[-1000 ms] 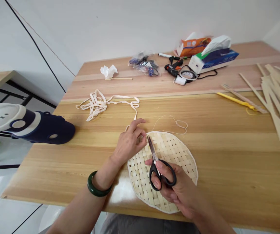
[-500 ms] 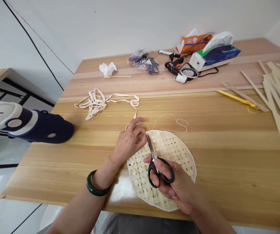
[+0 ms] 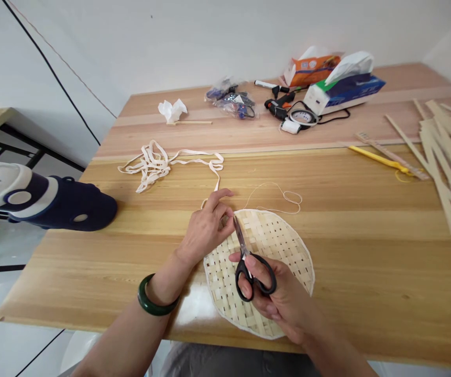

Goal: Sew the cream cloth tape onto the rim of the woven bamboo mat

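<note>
A round woven bamboo mat [image 3: 288, 251] with a white bound rim lies at the table's front edge, under both hands. My right hand [image 3: 276, 293] holds black-handled scissors [image 3: 241, 233] with fingers through the loops, blades pointing away over the mat. The tips nearly touch my left hand [image 3: 208, 228], which is pinched at the mat's upper left rim; what lies between its fingertips is too small to make out. White fabric tape [image 3: 152, 166] runs from a loose heap down behind that hand. A thin thread [image 3: 293, 198] curls on the table just beyond the mat.
A dark blue bottle [image 3: 79, 204] stands at the left. Along the back are crumpled tissue [image 3: 172, 111], bagged parts [image 3: 233, 99], a glue gun [image 3: 278, 106], a tape roll [image 3: 303, 118] and a tissue box [image 3: 343, 94]. Bamboo strips [image 3: 445, 162] and a yellow tool [image 3: 378, 158] lie right.
The whole view has shifted slightly to the left. My right hand and the scissors have moved a touch left; my left hand keeps its pinch at the rim.
</note>
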A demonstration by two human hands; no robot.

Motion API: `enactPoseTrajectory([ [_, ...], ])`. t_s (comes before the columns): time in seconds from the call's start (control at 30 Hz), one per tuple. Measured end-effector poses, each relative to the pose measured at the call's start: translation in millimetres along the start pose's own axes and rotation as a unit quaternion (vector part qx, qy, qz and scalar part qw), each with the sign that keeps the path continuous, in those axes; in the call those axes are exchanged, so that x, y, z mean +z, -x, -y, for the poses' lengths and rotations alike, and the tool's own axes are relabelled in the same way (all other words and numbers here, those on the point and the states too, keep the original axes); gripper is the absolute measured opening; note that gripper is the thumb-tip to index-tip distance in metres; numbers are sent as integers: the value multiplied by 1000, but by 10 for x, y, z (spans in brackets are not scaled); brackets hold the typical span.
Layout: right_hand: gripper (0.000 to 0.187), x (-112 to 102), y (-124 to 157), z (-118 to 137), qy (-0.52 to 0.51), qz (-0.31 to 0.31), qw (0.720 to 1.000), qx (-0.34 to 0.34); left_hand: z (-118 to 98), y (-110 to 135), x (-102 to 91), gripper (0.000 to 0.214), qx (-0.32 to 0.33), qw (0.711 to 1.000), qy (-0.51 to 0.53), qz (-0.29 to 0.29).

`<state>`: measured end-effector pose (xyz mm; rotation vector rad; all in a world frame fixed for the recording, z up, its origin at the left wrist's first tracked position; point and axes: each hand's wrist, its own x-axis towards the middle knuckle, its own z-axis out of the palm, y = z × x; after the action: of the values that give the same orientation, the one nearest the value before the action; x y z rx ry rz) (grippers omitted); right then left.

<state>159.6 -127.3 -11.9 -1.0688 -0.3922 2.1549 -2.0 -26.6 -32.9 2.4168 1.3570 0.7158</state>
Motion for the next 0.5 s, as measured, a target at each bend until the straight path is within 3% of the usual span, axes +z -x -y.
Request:
enactPoseTrajectory([
  [0.5, 54, 43, -68, -33, -3, -23, 1000, -3, 23, -4, -14, 9, -1, 1000, 9, 5],
])
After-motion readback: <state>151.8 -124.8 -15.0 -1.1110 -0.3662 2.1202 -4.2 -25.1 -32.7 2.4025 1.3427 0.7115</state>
